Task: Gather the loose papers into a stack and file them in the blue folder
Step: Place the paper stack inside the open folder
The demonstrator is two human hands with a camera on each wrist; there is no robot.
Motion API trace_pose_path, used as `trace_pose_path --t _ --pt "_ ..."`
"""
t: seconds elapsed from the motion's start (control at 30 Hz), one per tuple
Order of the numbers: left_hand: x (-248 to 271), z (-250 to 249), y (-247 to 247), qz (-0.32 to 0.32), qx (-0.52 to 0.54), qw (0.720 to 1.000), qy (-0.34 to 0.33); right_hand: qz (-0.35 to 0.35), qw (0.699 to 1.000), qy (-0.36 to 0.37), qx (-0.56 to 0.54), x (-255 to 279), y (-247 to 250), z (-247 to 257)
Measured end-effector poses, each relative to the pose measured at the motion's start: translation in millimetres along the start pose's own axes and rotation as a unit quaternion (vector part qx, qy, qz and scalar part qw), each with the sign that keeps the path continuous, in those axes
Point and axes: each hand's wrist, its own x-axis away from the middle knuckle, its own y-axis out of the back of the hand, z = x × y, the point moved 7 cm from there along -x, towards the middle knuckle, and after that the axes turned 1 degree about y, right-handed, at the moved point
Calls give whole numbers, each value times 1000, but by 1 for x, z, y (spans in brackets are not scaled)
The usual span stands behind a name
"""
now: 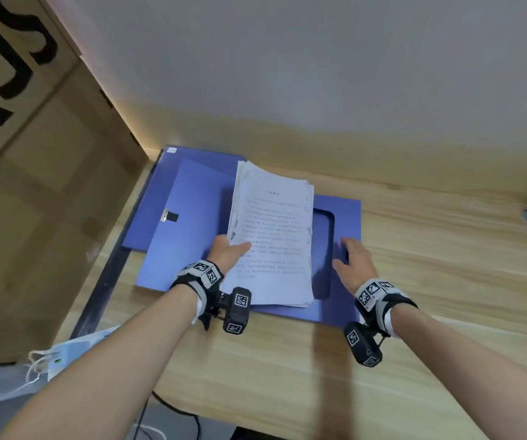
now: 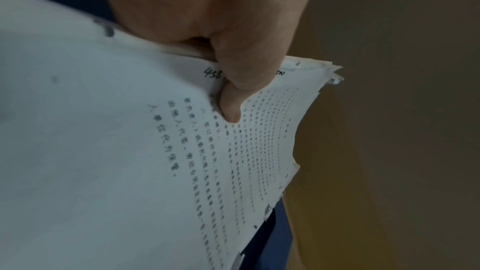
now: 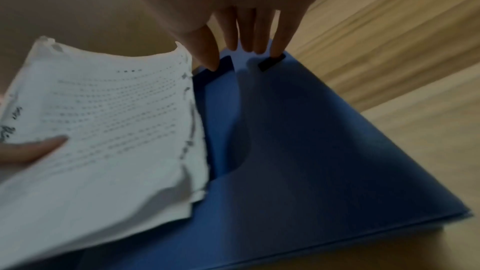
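Both forearms reach in from the near edge of the wooden table [image 1: 446, 281], each wrist strapped with a black camera unit bearing black-and-white square markers. Beyond them the blue folder [image 1: 173, 249] lies open and flat on the table's left part, its left flap running out past the table edge toward a cardboard box [image 1: 33, 185] that fills the left of the head view. On that flap sits a small metal clasp [image 1: 168, 215]. On the middle of the folder sits the stack of papers [image 1: 275, 236], printed side up, its near end low and its far end lifted; whether the near end actually touches the folder cannot be told. The left hand [image 1: 229, 254] clamps the stack at its left edge, thumb on the top sheet, while the other fingers are hidden beneath the sheets. The print itself is too blurred to read, and the sheets' far corners look ragged and uneven in the wrist views. The right hand [image 1: 354, 258] lies on the folder's right flap, just right of the stack, fingers straight and close together, tips near a dark rounded cutout [image 1: 324, 249] whose left part the papers cover. At the table's far right edge, some small dark things are cut off and cannot be made out.
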Motion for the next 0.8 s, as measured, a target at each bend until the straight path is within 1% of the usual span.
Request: trace_pose_path --t 0.07,0.23,0.43,0.6,0.8 --pt "-14 3 22 -5 -28 1000 -1 35 997 -6 75 0 -12 2" --pt "-42 13 62 9 -102 995 -4 78 978 -20 191 4 -28 0" --pt "-52 10 94 1 -176 984 -22 85 974 -11 208 9 -25 3" --pt "-57 12 111 -59 -217 974 -17 83 976 -18 202 10 -26 6" --pt "-58 3 106 -68 -235 969 -38 81 980 -33 181 8 -26 7"
